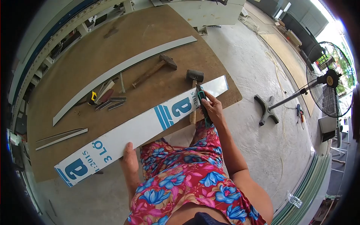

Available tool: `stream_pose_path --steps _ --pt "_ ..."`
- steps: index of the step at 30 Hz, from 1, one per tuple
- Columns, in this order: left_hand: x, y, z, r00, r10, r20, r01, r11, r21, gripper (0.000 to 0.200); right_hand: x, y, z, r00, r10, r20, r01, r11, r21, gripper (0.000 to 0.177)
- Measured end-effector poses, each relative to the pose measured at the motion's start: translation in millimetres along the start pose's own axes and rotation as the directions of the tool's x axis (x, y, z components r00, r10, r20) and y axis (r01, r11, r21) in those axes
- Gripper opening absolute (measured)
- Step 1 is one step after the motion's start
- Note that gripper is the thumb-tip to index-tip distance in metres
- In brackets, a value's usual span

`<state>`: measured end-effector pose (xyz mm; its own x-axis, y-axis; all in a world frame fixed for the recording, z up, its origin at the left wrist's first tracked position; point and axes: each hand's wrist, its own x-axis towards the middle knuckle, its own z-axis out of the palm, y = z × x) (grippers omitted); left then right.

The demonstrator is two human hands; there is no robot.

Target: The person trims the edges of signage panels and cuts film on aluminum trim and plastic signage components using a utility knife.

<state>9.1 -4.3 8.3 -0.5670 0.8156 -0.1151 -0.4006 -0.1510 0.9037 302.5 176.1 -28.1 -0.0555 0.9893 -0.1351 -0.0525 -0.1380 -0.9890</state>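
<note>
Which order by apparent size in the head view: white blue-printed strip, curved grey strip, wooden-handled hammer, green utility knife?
1. white blue-printed strip, longest and widest.
2. curved grey strip, shorter, narrower.
3. wooden-handled hammer and green utility knife look alike in length; right hand hides part of the knife, so unranked.

Red floral dress [187, 176], blue flowers, sleeveless
</note>
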Motion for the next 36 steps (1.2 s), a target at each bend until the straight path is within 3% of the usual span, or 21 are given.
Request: stream_pose_path --steps 5,11,17,24,31,36 --pt "-0.9 5.0 0.4 0.999 -0.04 -0.022 0.041 0.999 0.02 0.057 -7.6 -5.6 9.9 1.0 0.024 0.0 -0.024 0.999 -0.027 0.044" --pt "5.2 -1.7 2.0 0.999 0.003 0.037 0.002 0.993 -0.122 0.055 -19.5 -18.4 14.3 1.0 0.0 0.028 0.002 0.998 -0.069 0.044" --pt "17.0 -11.8 -6.7 0.993 0.032 0.113 -0.021 0.995 -0.098 0.051 -20.4 -10.5 10.6 0.999 -0.001 0.049 -0.004 0.995 0.103 0.04" --pt "30.8 -4.9 -3.8 0.985 0.001 0.175 0.016 0.995 -0.099 0.041 -17.5 -10.6 18.2 0.994 -0.026 0.103 0.029 0.999 -0.027 0.04" --pt "40.5 -12.3 8.8 0.977 0.003 0.213 0.078 0.925 -0.371 0.043 -33.9 -16.5 35.2 0.975 -0.075 0.209 0.101 0.988 -0.115 0.04" --pt "39.3 -4.7 19.8 0.998 -0.045 0.042 0.06 0.868 -0.493 0.042 -40.8 -12.4 54.2 0.952 -0.129 0.276 0.141 0.99 -0.025 0.043"
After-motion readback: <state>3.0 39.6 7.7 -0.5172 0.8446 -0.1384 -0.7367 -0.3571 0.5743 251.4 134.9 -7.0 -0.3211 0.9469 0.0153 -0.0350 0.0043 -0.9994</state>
